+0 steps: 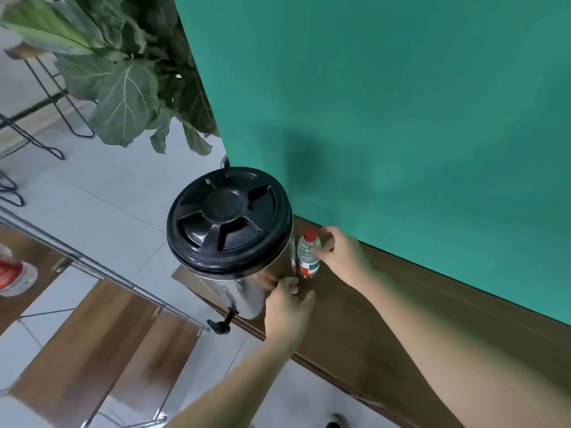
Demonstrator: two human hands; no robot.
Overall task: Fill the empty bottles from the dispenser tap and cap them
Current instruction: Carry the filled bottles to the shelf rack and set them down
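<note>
- One bottle [308,256], red-capped and upright, stands on the wooden worktop [386,322] just beside the dispenser [234,242].
- One dispenser, steel with a black lid; its single tap [223,323] overhangs the worktop edge.
- Right hand [340,254] grips the bottle.
- Left hand [287,307] rests against the dispenser's side, fingers loosely bent, holding nothing.

We see a black dispenser lid [229,218], red bottle cap [310,234], green backdrop [401,103], brown woodgrain table [386,304].
</note>
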